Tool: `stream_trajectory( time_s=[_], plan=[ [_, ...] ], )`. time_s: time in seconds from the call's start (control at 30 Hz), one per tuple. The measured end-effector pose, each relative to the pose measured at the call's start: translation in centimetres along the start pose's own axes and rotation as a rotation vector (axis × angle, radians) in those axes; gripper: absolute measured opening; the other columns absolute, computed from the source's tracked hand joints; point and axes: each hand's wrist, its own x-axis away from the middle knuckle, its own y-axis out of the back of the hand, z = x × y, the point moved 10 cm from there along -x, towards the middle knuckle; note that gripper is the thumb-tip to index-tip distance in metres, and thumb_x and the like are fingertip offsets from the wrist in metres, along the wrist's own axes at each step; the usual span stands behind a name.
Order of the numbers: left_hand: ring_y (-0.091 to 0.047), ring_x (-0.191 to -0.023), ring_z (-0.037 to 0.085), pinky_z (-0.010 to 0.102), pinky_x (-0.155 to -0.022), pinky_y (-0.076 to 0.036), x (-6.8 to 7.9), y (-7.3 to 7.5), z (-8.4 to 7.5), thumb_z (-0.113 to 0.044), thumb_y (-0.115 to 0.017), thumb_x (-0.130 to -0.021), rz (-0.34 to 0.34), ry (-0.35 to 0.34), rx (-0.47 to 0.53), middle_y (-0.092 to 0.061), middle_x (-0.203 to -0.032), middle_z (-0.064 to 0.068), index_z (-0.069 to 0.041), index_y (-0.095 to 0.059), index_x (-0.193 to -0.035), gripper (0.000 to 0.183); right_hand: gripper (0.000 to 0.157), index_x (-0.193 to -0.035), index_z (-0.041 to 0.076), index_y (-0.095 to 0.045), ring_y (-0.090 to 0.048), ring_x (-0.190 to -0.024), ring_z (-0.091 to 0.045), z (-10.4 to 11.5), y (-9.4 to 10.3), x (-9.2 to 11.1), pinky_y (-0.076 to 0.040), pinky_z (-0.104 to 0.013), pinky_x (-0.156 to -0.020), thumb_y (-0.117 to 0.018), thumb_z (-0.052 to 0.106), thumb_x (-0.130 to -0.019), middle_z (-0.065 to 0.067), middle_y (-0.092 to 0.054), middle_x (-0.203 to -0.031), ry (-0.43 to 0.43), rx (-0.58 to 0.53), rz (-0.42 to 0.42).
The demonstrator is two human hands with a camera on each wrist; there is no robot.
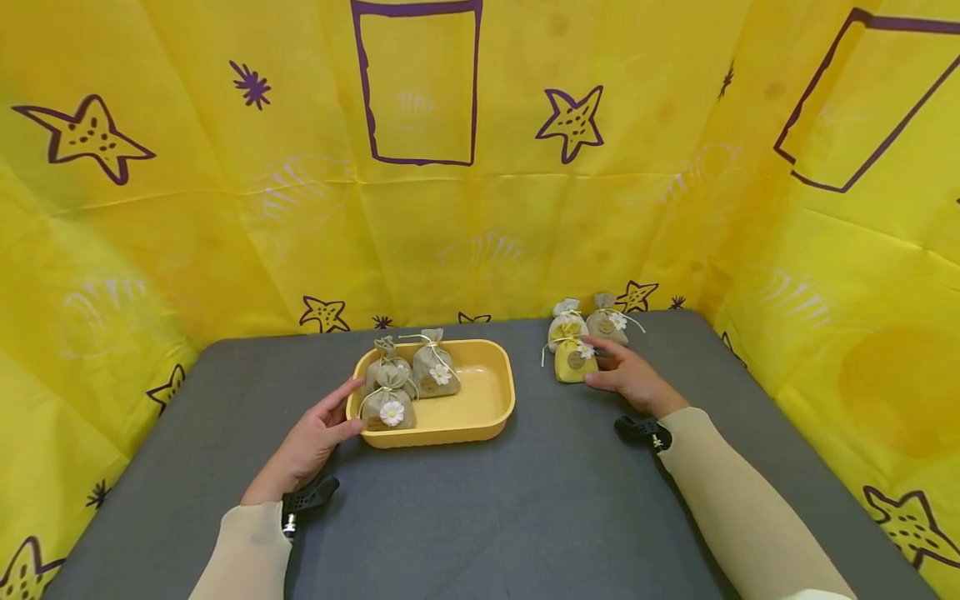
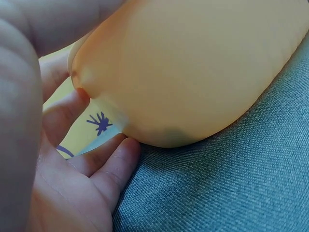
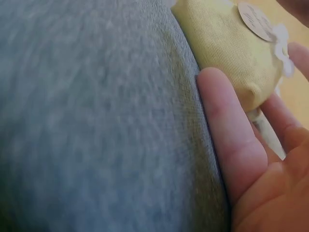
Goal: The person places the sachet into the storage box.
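My left hand (image 1: 318, 433) holds the left end of a yellow plastic tray (image 1: 487, 392), thumb by the near corner and fingers against the outer wall. In the left wrist view, fingertips (image 2: 126, 147) touch the tray's outside (image 2: 193, 72). Inside the tray stand grey-beige drawstring sachets (image 1: 388, 408) with white flowers, grouped at its left. My right hand (image 1: 633, 379) is at the right side of a yellow sachet (image 1: 573, 367), thumb and fingers spread around it. In the right wrist view, one extended finger (image 3: 227, 121) lies along the cloth beside the yellow sachet (image 3: 227, 48).
Behind the yellow sachet stand a white sachet (image 1: 566, 312) and a beige sachet (image 1: 606, 321), close together. Grey cloth covers the table (image 1: 525, 517). A yellow patterned curtain (image 1: 450, 217) rises along the back and sides.
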Motion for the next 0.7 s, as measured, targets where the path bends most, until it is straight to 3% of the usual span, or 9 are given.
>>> stream_trajectory(
  time_s=[0.17, 0.33, 0.57, 0.7],
  plan=[
    [-0.012, -0.148, 0.037, 0.015, -0.100, -0.035, 0.02, -0.09, -0.16, -0.009, -0.062, -0.099, 0.005, -0.007, 0.000, -0.010, -0.164, 0.018, -0.005, -0.027, -0.157, 0.067, 0.074, -0.153, 0.018, -0.040, -0.046, -0.128, -0.039, -0.05, -0.07, -0.41, -0.051, -0.031, -0.090, -0.077, 0.013, -0.089, -0.017, -0.035, -0.152, -0.001, 0.058, -0.023],
    [-0.012, -0.148, 0.036, 0.014, -0.099, -0.035, 0.00, -0.10, -0.16, -0.009, -0.062, -0.099, 0.002, -0.002, 0.006, -0.009, -0.164, 0.018, -0.006, -0.028, -0.157, 0.067, 0.064, -0.146, 0.007, -0.046, -0.051, -0.118, -0.036, -0.08, 0.14, -0.38, -0.050, -0.028, -0.087, -0.076, 0.014, -0.090, -0.022, -0.042, -0.143, -0.003, 0.114, -0.057],
    [-0.012, -0.148, 0.036, 0.016, -0.100, -0.034, 0.03, -0.16, -0.23, -0.011, -0.063, -0.099, 0.000, 0.007, 0.004, -0.008, -0.164, 0.018, -0.006, -0.027, -0.157, 0.068, 0.048, -0.130, 0.000, -0.053, -0.059, -0.102, -0.031, -0.13, -0.06, -0.43, -0.057, -0.037, -0.079, -0.076, 0.007, -0.088, -0.021, -0.043, -0.139, -0.005, 0.037, -0.069],
    [-0.013, -0.148, 0.037, 0.015, -0.100, -0.035, 0.04, -0.15, -0.22, -0.010, -0.063, -0.099, 0.002, 0.009, 0.008, -0.008, -0.164, 0.018, -0.006, -0.027, -0.157, 0.068, 0.040, -0.122, 0.002, -0.056, -0.062, -0.089, -0.027, -0.33, -0.07, -0.46, -0.058, -0.040, -0.072, -0.077, 0.005, -0.088, -0.020, -0.051, -0.123, -0.024, 0.041, -0.083]
  ],
)
